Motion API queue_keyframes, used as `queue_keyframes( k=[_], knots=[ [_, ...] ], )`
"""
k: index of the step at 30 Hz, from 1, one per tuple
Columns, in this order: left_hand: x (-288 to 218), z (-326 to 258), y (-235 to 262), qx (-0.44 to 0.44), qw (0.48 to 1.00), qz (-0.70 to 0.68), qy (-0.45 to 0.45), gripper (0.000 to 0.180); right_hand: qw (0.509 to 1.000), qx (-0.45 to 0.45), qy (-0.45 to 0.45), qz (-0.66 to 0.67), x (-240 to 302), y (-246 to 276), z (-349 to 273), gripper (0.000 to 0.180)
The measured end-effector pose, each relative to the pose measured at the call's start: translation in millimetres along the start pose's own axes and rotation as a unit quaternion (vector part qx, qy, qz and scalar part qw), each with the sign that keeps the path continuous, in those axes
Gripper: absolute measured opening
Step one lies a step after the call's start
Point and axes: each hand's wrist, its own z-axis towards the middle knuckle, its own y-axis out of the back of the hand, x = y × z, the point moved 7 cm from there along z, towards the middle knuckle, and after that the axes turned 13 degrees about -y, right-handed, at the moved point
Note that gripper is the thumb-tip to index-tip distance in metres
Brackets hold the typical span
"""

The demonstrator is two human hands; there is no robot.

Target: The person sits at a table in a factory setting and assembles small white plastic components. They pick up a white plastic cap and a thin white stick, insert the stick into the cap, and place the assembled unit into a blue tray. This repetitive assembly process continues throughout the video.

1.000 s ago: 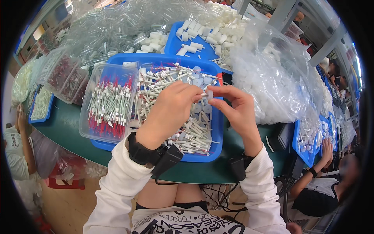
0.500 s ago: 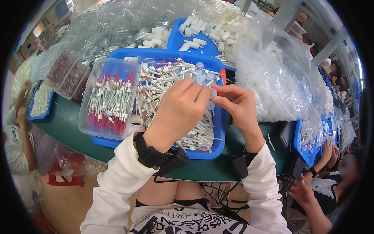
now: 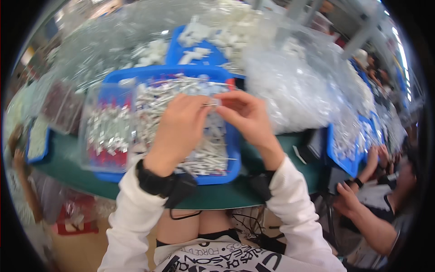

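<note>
over the right half of the blue tray [image 3: 213, 180], both hands meet fingertip to fingertip. the left hand [image 3: 179, 124] is curled, its thumb and forefinger apparently pinching a thin piece [image 3: 209, 104] that pokes out toward the other side. the right hand [image 3: 247, 113] pinches a small pale piece [image 3: 216, 102] between thumb and forefinger. the two pieces sit in line above the tray; the blur hides whether they touch or are already joined. judging by how they face each other, the step in hand looks like fitting one onto the other, or drawing them apart; i cannot tell which.

either way, the next move seems to call for a light, steady pinch on both sides, the pieces lined up straight, and a short motion along their length rather than a twist or bend. a slip would probably drop them among the white sticks [image 3: 206, 158] lying loose below, where they could be hard to pick out. left of the hands, a clear box [image 3: 84, 149] of red and white pieces rests partly on the tray.
</note>
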Motion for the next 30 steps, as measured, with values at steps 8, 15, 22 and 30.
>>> queue_keyframes(
  k=[8, 15, 22, 30],
  knots=[
    [10.3, -0.2, 9.3, -0.065, 0.993, -0.012, 0.098, 0.028, 0.969, -0.191, 0.158, 0.005, 68.2, 42.9, -28.7, 0.021],
    [9.8, -0.4, -2.3, -0.022, 0.996, -0.022, 0.079, 0.024, 0.837, -0.436, 0.329, -0.029, 124.6, 102.2, -78.3, 0.019],
    [7.8, -2.9, -3.9, 0.007, 0.998, -0.012, 0.065, 0.020, 0.631, -0.707, 0.250, -0.198, 132.2, 184.8, -108.0, 0.013],
    [6.3, -4.1, -7.4, 0.020, 0.998, -0.019, 0.064, 0.018, 0.530, -0.748, -0.082, -0.391, 115.8, 249.5, -91.9, 0.056]
  ],
)
